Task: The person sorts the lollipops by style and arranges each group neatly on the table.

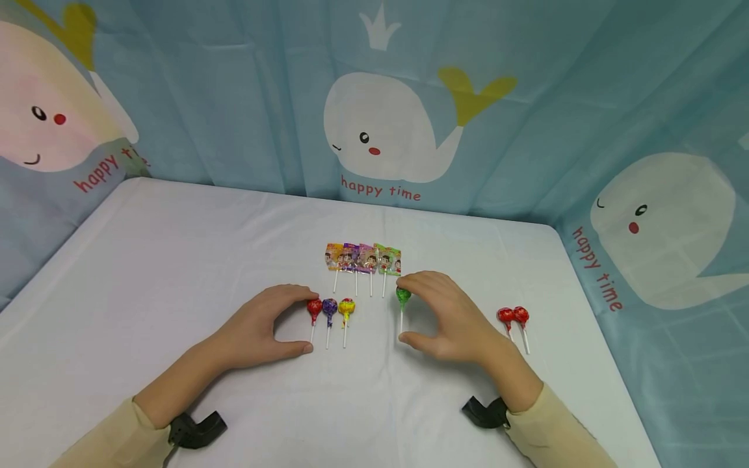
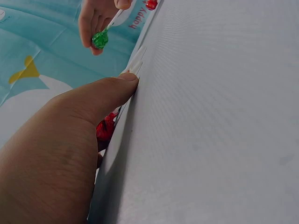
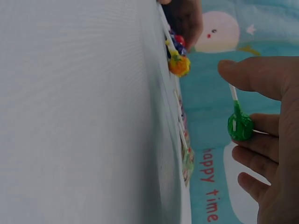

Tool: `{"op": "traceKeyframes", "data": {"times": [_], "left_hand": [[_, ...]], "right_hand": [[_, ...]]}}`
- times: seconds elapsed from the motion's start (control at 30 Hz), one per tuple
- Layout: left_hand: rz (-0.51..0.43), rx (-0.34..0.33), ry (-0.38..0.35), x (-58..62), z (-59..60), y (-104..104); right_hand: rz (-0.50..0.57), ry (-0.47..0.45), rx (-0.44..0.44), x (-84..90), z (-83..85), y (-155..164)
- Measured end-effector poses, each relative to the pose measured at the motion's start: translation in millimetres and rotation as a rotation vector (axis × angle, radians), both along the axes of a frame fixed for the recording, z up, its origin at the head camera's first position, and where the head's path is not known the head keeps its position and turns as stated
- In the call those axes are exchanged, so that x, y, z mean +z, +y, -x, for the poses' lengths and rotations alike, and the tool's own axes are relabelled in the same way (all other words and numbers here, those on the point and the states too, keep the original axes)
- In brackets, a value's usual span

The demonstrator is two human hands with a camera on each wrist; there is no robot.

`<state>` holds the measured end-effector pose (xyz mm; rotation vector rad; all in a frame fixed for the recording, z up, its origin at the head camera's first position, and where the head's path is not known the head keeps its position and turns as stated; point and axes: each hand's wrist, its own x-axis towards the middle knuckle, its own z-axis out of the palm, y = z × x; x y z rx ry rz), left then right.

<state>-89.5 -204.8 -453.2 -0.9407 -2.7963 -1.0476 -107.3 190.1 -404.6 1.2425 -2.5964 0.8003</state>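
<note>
My right hand (image 1: 447, 315) holds a green lollipop (image 3: 240, 125) off the table, the thumb by its stick end and the fingers at its wrapped head. My left hand (image 1: 263, 328) grips a red lollipop (image 1: 315, 307) lengthwise, a fingertip at the head and the thumb by the stick end. That lollipop is at the left end of a row, beside a purple lollipop (image 1: 330, 308) and a yellow lollipop (image 1: 347, 306). In the left wrist view, my thumb hides most of the red lollipop's stick.
Several flat-wrapped lollipops (image 1: 367, 259) lie in a row behind the round ones. Two more red lollipops (image 1: 513, 315) lie to the right of my right hand. A white cloth covers the table (image 1: 374, 409); a blue whale-print curtain (image 1: 246, 97) hangs behind it.
</note>
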Motion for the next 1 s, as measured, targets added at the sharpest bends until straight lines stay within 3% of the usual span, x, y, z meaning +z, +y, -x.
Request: {"op": "traceKeyframes", "data": {"times": [1.0], "left_hand": [[0.007, 0.01, -0.008, 2.4, -0.8, 1.2]], "right_hand": [[-0.074, -0.05, 0.071, -17.5, 6.0, -43.5]]}}
